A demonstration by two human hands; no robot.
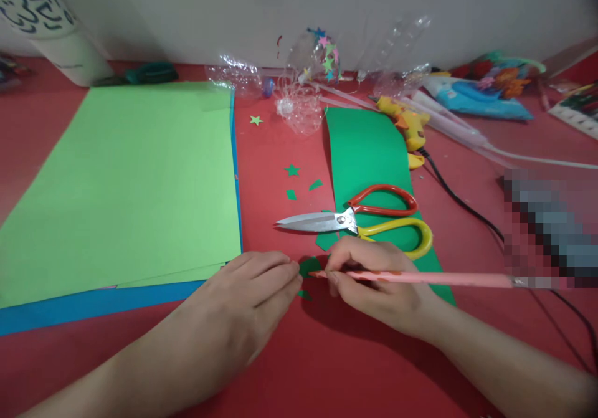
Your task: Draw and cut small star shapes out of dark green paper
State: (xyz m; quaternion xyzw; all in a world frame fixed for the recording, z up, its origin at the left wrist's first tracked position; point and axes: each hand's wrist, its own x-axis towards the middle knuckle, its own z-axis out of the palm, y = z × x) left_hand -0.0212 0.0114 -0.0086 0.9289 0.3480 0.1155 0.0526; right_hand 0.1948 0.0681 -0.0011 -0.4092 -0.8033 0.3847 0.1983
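Note:
My right hand is closed round a pink pencil, fingers near its sharpened end. The pencil's tip meets a small dark-green paper piece on the red table. On that piece's left side, my left hand has its fingers together, holding the edge down; the fingertips are partly hidden. Just beyond the right hand lie scissors with one red and one yellow handle, blades pointing left. They rest partly on a green paper sheet. A green paper star and several green scraps lie near the blades.
Light-green sheets lie over blue paper at left. A yellow glue gun trails a black cord at right. Clear plastic bottle parts and a star-covered one stand at the back. A white bottle stands back left.

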